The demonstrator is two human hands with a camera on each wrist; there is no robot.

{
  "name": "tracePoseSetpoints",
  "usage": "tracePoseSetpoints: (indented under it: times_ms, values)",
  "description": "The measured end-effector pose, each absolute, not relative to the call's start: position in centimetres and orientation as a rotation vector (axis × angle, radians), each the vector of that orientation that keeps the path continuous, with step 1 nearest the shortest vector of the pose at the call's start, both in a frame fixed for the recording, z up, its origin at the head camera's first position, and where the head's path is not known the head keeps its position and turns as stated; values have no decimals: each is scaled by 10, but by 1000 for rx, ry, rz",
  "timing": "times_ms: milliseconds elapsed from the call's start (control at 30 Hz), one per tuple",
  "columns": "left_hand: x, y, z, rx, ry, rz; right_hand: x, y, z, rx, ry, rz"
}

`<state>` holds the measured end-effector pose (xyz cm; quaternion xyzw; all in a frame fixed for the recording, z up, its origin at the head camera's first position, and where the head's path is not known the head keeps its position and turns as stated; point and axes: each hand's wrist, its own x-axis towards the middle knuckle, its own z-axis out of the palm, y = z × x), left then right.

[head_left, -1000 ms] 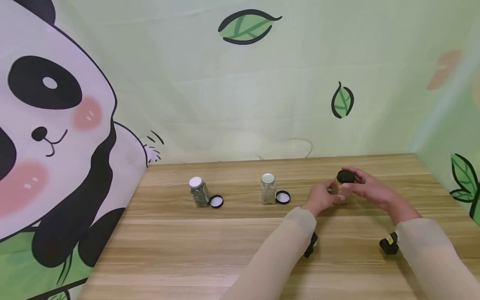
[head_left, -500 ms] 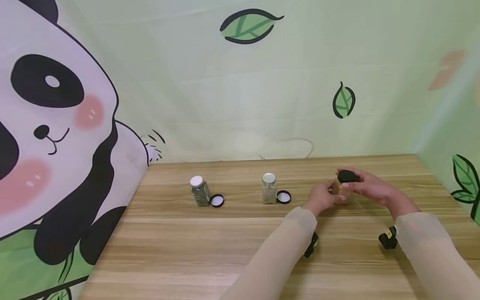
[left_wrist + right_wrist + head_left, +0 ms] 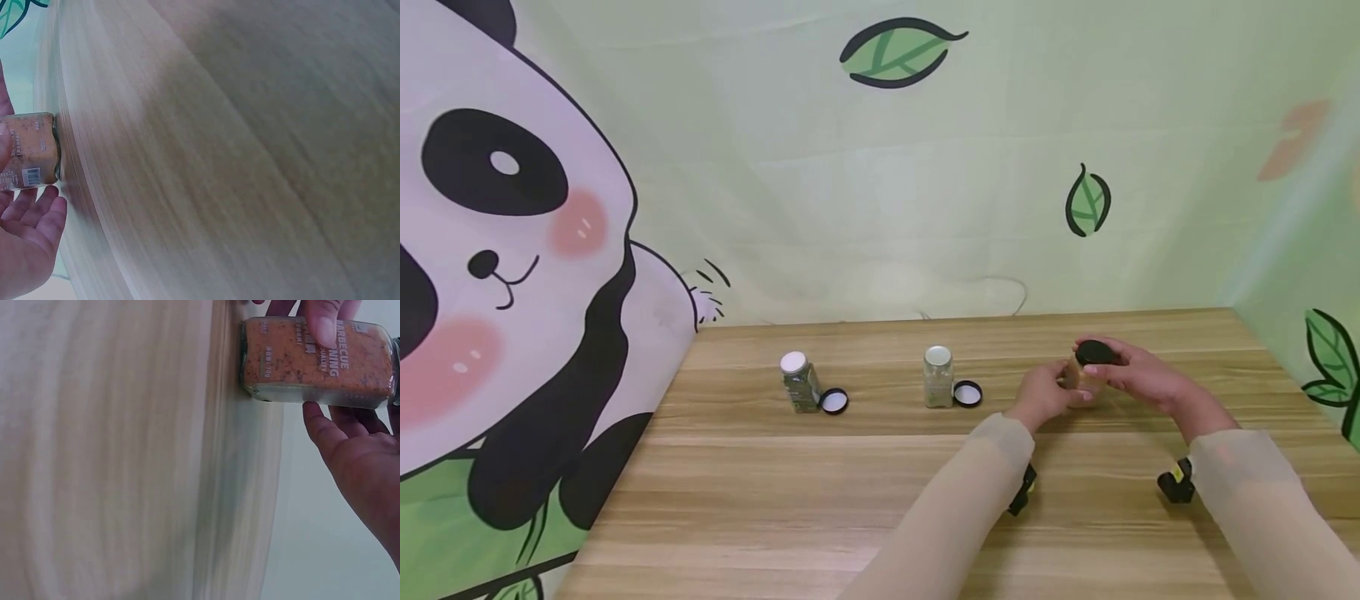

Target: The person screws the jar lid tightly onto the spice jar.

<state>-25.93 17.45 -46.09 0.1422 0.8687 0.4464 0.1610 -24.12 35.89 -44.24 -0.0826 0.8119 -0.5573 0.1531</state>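
black lid (image 3: 1093, 352) in right hand (image 3: 1150, 377)

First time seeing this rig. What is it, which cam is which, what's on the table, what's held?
There's no robot: these are a person's bare hands. The wide picture is from a camera worn on the head. The other two come from wrist cameras, and show the wooden table turned sideways. On it stand a greenish jar and a pale jar, both white-topped, with a black-rimmed lid beside each. The left hand holds an orange-brown seasoning jar; the right hand grips its black cap.
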Motion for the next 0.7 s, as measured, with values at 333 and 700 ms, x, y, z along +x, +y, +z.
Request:
tracePoseSetpoints:
  times_ms: [333,700]
  values:
    - [-258,175,-462,385,2521,1272,-233,345,-447,-95,2469,-1555]
    - [-259,177,-464,375,2523,1279,-222,324,-448,82,2573,-1625]
